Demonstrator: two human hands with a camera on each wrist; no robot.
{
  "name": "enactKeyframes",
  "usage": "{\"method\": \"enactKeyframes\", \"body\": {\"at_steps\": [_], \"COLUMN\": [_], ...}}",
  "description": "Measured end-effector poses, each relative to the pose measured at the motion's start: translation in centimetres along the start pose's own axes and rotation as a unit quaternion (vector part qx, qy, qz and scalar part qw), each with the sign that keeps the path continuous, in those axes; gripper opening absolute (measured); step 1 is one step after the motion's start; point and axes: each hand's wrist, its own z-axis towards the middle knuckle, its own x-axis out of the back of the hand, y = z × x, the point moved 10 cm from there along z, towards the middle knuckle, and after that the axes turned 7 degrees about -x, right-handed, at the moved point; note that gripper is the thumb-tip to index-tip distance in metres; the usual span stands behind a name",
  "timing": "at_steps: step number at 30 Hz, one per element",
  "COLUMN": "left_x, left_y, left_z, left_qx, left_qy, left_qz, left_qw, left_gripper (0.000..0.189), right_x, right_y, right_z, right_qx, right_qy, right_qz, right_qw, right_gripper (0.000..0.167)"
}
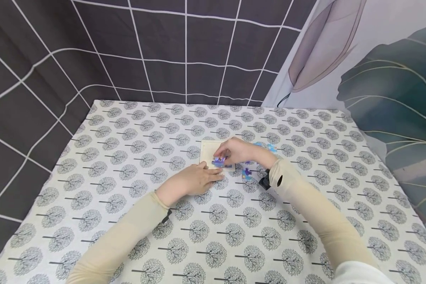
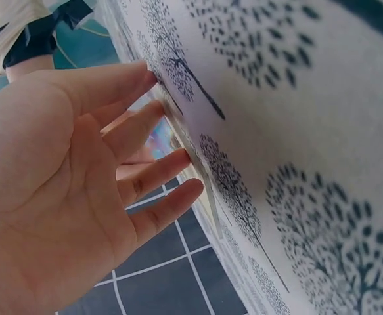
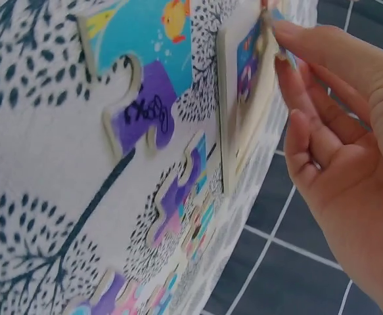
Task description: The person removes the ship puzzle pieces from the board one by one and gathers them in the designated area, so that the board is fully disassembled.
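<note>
A pale, shallow puzzle tray (image 1: 206, 150) lies on the table in front of me. My right hand (image 1: 238, 150) is over it and pinches a purple and blue jigsaw piece (image 1: 218, 162) between thumb and fingers. Another jigsaw piece (image 3: 246, 69) sits inside the tray by the near right corner, partly behind the right hand in the head view. At the tray's near left edge, my left hand (image 1: 196, 178) rests with its fingers extended. In the left wrist view those fingertips (image 2: 190, 187) are right at the tray's rim.
To the right of the tray lies a blue and purple jigsaw piece (image 1: 247, 174) with an orange fish on it. Several more loose pieces (image 1: 271, 147) are scattered farther back, partly behind the right forearm. A tree-print cloth (image 1: 213, 221) covers the table, and a dark grid curtain (image 1: 163, 47) hangs behind.
</note>
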Motion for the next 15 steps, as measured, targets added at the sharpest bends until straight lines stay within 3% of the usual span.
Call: {"method": "enactKeyframes", "body": {"at_steps": [8,15], "left_x": [-0.04,-0.25], "left_y": [-0.16,-0.43], "left_z": [0.15,0.21], "left_qx": [-0.001,0.002], "left_qy": [-0.01,-0.009], "left_qz": [-0.006,-0.017], "left_qw": [0.9999,0.9998], "left_gripper": [0.045,0.044], "right_x": [0.38,-0.18], "right_y": [0.68,0.98], "right_z": [-0.23,-0.44], "right_qx": [-0.003,0.004], "right_qy": [-0.003,-0.002], "right_qz": [0.035,0.031], "right_qw": [0.9994,0.9995], "right_gripper": [0.028,0.035]}}
